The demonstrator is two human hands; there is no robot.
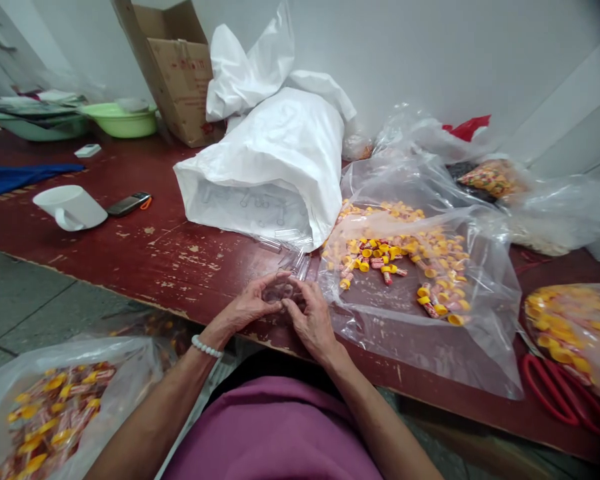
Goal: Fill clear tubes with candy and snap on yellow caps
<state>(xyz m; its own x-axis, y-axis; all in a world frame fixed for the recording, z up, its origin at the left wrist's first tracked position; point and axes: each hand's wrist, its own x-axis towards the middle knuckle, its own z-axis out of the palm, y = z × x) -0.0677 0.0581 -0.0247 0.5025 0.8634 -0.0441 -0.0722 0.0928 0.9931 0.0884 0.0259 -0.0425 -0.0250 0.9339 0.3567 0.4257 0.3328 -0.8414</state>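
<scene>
At the table's front edge my two hands meet, fingers curled around several clear plastic tubes. My left hand, with a pale bead bracelet at the wrist, closes on them from one side. The thumb and fingers of my right hand press in from the other. Exactly how the tubes sit between the fingers is hard to make out. More clear tubes lie just beyond the hands. They spill from the mouth of a white sack lying on its side.
To the right, a clear bag holds many yellow-capped pieces. Red-handled scissors lie by another filled bag. A white mug, phone, green basin and cardboard box stand left. Another bag sits below left.
</scene>
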